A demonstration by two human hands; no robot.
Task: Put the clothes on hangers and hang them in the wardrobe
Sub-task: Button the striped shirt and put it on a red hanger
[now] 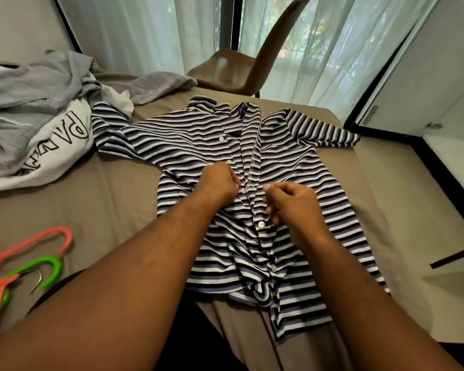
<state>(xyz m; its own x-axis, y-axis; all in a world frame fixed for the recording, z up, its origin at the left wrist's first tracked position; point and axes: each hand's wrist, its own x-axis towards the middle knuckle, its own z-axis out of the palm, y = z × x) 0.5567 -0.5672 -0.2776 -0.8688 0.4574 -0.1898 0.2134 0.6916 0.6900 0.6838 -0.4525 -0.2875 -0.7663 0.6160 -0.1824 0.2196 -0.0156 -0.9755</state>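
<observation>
Bed (118, 204), tan sheet: a bare strip lay left of the shirt, between the far-left clothes pile and the near-left hangers. The right edge ran close beside the shirt's right sleeve.

Striped shirt (292, 162): lay flat at the bed's centre, collar far, hem near, front partly open.

Left hand (220, 183): knuckles up, fingers curled and pinching the shirt's button strip.

Right hand (292, 203): fingers curled at the opposite front edge. Whether they held cloth could not be told.

White sweatshirt (54, 145): under a grey hoodie (38, 84), with black outlined capitals, "PA" legible and the rest folded.

Pink hanger (32, 243) and green hanger (46, 266): overlapping.

Chair (233, 68): beyond the far edge.

Wardrobe (426, 84): white, to the right.
</observation>
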